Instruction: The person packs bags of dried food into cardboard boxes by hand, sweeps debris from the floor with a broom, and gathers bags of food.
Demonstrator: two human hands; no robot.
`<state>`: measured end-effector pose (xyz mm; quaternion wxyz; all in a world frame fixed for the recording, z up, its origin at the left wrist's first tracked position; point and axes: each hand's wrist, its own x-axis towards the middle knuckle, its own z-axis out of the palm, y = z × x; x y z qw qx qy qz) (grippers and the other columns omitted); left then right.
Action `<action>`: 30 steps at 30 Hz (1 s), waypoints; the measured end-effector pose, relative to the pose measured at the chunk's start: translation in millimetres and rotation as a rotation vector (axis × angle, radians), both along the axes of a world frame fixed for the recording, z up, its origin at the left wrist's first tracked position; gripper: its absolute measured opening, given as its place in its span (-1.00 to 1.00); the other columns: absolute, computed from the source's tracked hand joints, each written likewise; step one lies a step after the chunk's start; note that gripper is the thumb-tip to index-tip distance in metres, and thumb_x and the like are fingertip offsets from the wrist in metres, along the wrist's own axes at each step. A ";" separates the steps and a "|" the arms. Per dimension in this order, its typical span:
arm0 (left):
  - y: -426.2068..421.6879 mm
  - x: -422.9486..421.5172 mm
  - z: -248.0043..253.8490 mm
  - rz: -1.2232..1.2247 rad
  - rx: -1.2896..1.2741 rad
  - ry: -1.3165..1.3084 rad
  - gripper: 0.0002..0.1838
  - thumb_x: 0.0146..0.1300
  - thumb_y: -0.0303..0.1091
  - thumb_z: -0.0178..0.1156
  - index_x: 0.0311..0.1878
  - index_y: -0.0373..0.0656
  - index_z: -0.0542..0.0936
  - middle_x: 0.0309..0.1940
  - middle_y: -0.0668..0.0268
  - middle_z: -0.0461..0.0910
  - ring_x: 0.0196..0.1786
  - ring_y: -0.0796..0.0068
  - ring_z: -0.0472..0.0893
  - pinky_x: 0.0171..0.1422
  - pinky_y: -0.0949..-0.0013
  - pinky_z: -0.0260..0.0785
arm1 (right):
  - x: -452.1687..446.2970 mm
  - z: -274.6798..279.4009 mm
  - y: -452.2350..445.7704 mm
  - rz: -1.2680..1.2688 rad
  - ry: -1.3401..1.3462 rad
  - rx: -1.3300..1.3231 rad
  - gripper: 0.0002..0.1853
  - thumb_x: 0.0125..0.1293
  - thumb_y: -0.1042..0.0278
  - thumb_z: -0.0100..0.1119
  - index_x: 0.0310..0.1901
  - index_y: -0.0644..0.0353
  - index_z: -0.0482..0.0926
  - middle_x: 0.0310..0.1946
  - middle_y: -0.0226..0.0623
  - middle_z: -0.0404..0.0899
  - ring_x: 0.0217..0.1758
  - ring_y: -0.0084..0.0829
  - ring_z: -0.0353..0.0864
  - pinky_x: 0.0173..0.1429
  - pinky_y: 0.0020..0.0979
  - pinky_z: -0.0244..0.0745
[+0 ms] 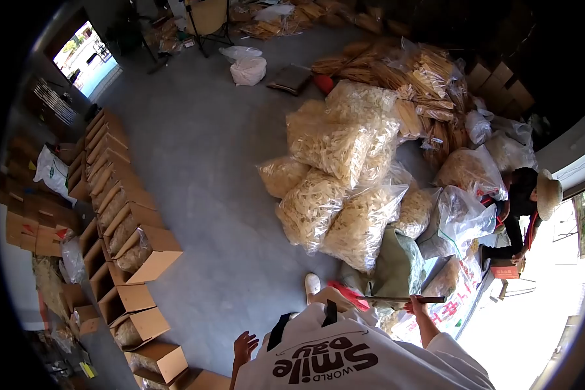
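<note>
My right hand point(416, 304) is closed round a dark, thin rod point(396, 299) that lies nearly level in front of my body, above a green sack point(398, 263). Part of a red item point(348, 294) shows near the rod's left end. My left hand point(244, 346) hangs at my left side over the grey floor, fingers apart, holding nothing. Large clear bags of pale, flat strips point(364, 224) are piled just ahead of me.
Open cardboard boxes point(159, 255), some with filled bags, run in rows along the left. Bundles of brown strips point(429, 71) lie behind the bag pile. At the right, a person in a hat point(549, 195) bends by a red box point(504, 269). A white sack point(247, 70) stands farther back.
</note>
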<state>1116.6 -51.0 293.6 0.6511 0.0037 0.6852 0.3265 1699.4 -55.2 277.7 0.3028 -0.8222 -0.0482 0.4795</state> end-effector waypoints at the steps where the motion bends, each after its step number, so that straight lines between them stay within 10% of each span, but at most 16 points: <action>1: -0.5 0.1 -1.8 0.003 -0.021 0.009 -0.62 0.12 -0.36 -0.14 0.01 -0.28 0.21 -0.19 0.04 0.39 -0.27 0.25 0.48 -0.21 0.38 0.34 | 5.2 -13.0 8.6 0.056 -0.014 -0.018 -0.76 0.08 0.11 -0.04 -0.32 0.07 0.34 -0.64 -0.30 0.47 -0.66 -0.43 0.51 -0.71 -0.52 0.33; 14: 42.8 0.9 11.7 -0.073 -0.022 0.100 -0.60 0.13 -0.36 -0.16 0.05 -0.28 0.18 -0.18 -0.01 0.35 -0.24 0.18 0.45 -0.21 0.29 0.35 | -21.9 -2.4 45.1 0.553 -0.351 0.010 -0.91 -0.03 0.36 0.07 -0.53 0.16 0.44 -0.78 -0.43 0.36 -0.75 -0.60 0.41 -0.72 -0.61 0.29; 17: 63.0 -11.1 16.1 -0.115 -0.045 0.103 -0.58 0.14 -0.34 -0.14 0.07 -0.28 0.16 -0.16 -0.02 0.34 -0.20 0.14 0.44 -0.17 0.24 0.32 | -11.6 -24.8 33.3 0.426 -0.292 0.183 -0.84 -0.06 0.31 0.06 -0.64 0.19 0.45 -0.81 -0.38 0.41 -0.72 -0.57 0.46 -0.64 -0.55 0.32; 30: 196.0 -49.0 5.1 -0.326 -0.052 0.055 -0.63 0.16 -0.37 -0.19 0.05 -0.21 0.20 -0.15 0.08 0.37 -0.23 0.22 0.47 -0.20 0.32 0.33 | -76.5 5.5 66.8 -0.484 -0.156 -0.022 -0.44 0.02 0.15 0.06 0.02 0.14 0.08 -0.19 -0.20 0.34 -0.44 -0.34 0.50 -0.52 -0.43 0.44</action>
